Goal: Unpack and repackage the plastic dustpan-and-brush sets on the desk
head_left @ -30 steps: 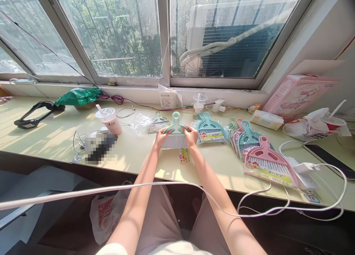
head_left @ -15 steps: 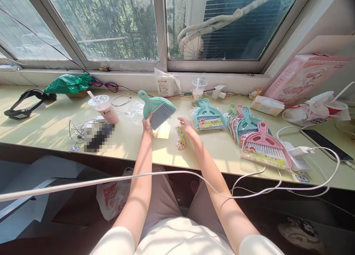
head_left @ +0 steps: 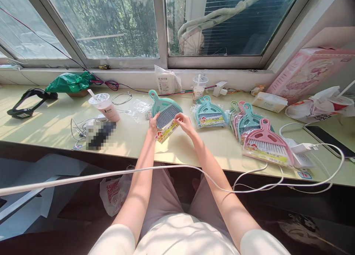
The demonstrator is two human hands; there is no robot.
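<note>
A teal dustpan-and-brush set [head_left: 166, 110] with grey bristles is held above the table by my left hand [head_left: 153, 124], whose fingers grip its lower left edge. My right hand [head_left: 183, 122] pinches the right end of a yellow-and-white label card [head_left: 167, 131], which lies slanted across the lower edge of the bristles. Right of my hands is a bagged teal set [head_left: 211, 113]. Beyond it several bagged sets overlap, with a pink one [head_left: 267, 144] in front. A crumpled clear bag [head_left: 138, 110] lies left of the held set.
A lidded drink cup [head_left: 104, 107], cables and a pixelated dark object stand on the left. Behind are a white packet [head_left: 165, 81] and another cup [head_left: 199, 86]. A phone [head_left: 330, 140] and charger are at the right. A white cable [head_left: 111, 174] crosses in front of my arms.
My right hand has picked up the label card from the table and brought it left against the held set. My left hand and the teal set have shifted slightly right.
</note>
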